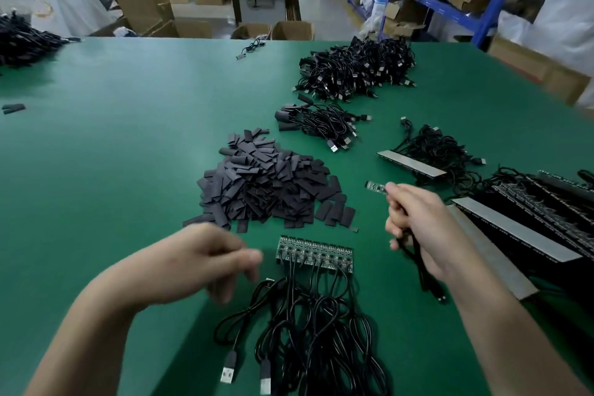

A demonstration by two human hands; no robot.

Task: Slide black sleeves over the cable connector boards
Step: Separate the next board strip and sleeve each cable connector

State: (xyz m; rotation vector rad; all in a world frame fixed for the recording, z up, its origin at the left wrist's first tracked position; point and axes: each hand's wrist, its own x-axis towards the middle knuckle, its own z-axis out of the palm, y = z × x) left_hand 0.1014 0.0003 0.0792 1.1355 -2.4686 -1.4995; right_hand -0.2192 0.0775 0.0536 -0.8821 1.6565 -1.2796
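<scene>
1. The right hand [418, 228] grasps a thin black cable [426, 276]. Its small green connector board [375, 186] juts out past the fingers, over the green table [112, 154].
2. The blurred left hand [199, 260] hangs loosely curled and empty, just near of the heap of flat black sleeves [263, 186].

Matt green counter [128, 154], matt black sleeves [263, 183], glossy black plastic-coated cables [308, 331], shiny metal USB plugs [227, 374], brown cardboard boxes [141, 10]
</scene>
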